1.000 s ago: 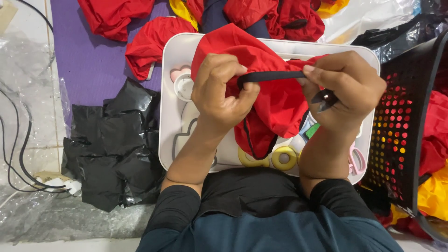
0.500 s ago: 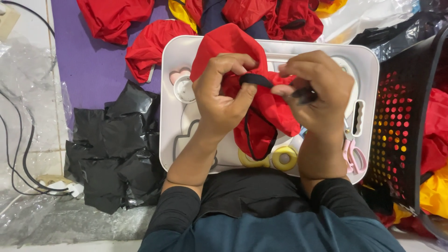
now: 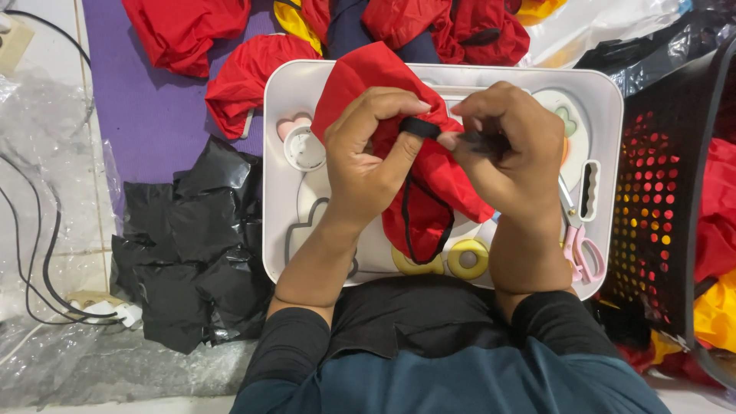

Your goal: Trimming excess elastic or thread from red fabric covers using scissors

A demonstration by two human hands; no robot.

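Note:
Both hands hold a red fabric piece (image 3: 437, 180) with a black elastic edge (image 3: 418, 127) over a white lap tray (image 3: 280, 222). My left hand (image 3: 368, 157) pinches the fabric and the black band from the left. My right hand (image 3: 510, 149) grips the same band close beside it, and a small dark tool shows between its fingers. The cloth hangs down between my wrists, its black trim looping towards two yellow tape rolls (image 3: 468, 259).
Pink scissors (image 3: 584, 257) lie at the tray's right edge. A black perforated basket (image 3: 663, 199) with red and yellow cloth stands to the right. More red fabric pieces (image 3: 245, 73) lie on a purple mat (image 3: 146, 100) behind. Black plastic (image 3: 192, 245) and cables (image 3: 38, 261) lie left.
My right hand has moved left along the black band until it almost meets my left hand. The stretched band between them has shortened and the cloth has bunched up.

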